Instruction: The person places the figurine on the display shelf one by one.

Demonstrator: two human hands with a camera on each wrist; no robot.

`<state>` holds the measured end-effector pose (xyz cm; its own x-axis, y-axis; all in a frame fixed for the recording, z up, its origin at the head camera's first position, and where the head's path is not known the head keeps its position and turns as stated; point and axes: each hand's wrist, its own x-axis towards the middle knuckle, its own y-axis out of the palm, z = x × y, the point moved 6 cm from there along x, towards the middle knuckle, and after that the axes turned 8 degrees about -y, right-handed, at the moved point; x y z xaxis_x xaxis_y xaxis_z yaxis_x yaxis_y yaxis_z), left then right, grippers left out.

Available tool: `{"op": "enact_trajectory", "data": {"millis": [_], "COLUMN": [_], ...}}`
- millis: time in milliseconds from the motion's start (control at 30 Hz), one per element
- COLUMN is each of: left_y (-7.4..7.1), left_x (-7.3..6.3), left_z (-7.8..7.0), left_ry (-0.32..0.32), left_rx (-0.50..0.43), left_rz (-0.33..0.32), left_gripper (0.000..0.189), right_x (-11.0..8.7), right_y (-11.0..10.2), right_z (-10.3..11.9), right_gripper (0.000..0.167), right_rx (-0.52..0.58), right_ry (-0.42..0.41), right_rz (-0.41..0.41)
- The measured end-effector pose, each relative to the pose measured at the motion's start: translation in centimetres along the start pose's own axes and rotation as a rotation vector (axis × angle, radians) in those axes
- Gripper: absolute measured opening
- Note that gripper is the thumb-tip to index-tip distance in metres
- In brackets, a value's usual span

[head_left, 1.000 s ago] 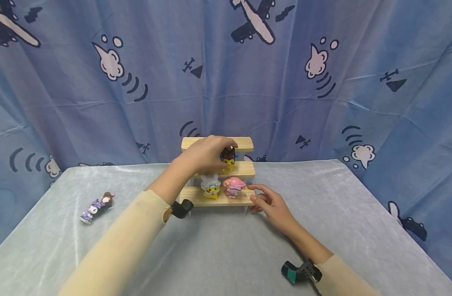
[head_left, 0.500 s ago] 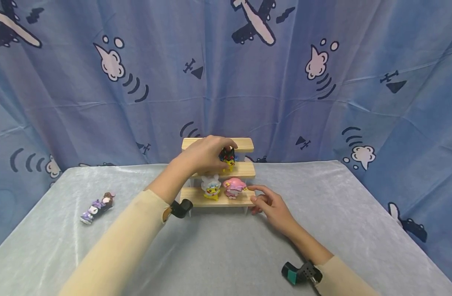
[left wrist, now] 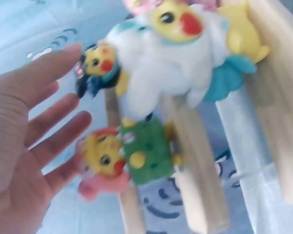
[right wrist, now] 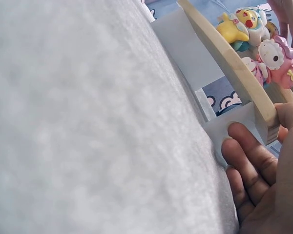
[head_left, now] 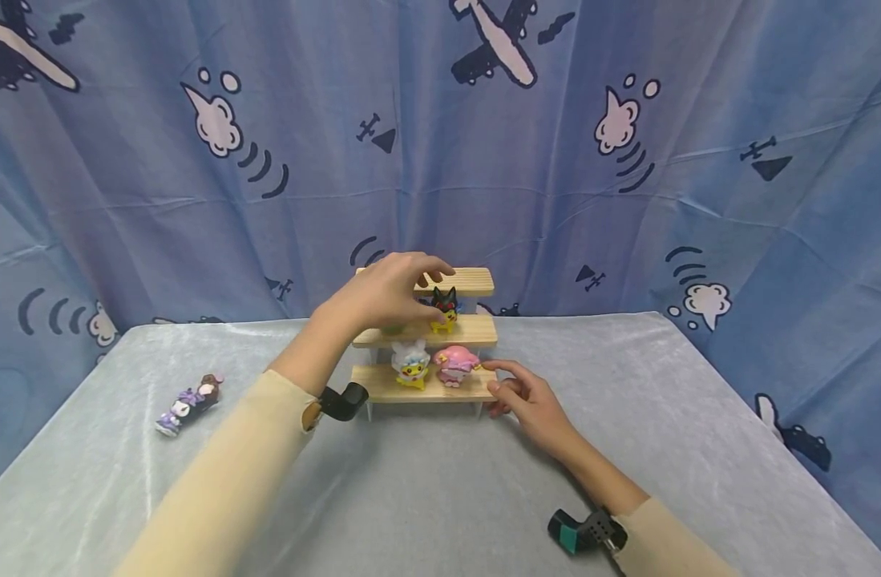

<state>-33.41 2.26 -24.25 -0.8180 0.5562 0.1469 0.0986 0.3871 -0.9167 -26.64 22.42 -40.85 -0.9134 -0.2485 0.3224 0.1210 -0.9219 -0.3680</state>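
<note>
A three-tier wooden display shelf (head_left: 382, 393) stands at the back of the table. On its middle board is a yellow figurine with a black-eared hood (head_left: 444, 311); my left hand (head_left: 382, 296) hovers at its left, fingers spread and loosely bent, holding nothing. The left wrist view shows a figurine in green with a pink hood (left wrist: 146, 153), mostly hidden behind the hand in the head view. A white-hooded yellow figurine (head_left: 411, 367) and a pink-hooded figurine (head_left: 456, 366) occupy the bottom board. My right hand (head_left: 530, 405) pinches that board's right end between thumb and finger.
A purple, white and black figurine (head_left: 187, 407) lies on its side at the left of the grey cloth-covered table (head_left: 440, 497). Behind the table hangs a blue patterned curtain (head_left: 440, 160), close to the shelf's back.
My left hand has let go of the black-hooded figurine, its fingers opening and drawing slightly up and left. The figurine stays on the middle board. My right hand keeps its place.
</note>
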Motion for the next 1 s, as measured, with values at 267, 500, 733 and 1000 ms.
{"op": "enact_trajectory", "data": {"millis": [267, 500, 733, 1000], "left_y": [-2.3, -3.7, -4.0, -3.9], "left_x": [-1.9, -4.8, -8.0, -11.5], "left_z": [1.0, 1.7, 3.5, 7.0], "left_ry": [0.036, 0.065, 0.022, -0.050], "left_rx": [-0.101, -0.211, -0.208, -0.188], "left_rz": [-0.103, -0.195, -0.240, -0.325], "left_gripper": [0.050, 0.044, 0.038, 0.033], "right_x": [0.0, 0.1, 0.1, 0.2], "right_y": [0.1, 0.2, 0.3, 0.3], "right_z": [-0.1, 0.0, -0.1, 0.0], "right_gripper": [0.037, 0.038, 0.037, 0.038], "right_rx": [-0.012, -0.011, -0.011, -0.015], "right_ry": [-0.004, 0.010, 0.005, 0.017], "right_rz": [-0.007, -0.002, 0.001, -0.002]}}
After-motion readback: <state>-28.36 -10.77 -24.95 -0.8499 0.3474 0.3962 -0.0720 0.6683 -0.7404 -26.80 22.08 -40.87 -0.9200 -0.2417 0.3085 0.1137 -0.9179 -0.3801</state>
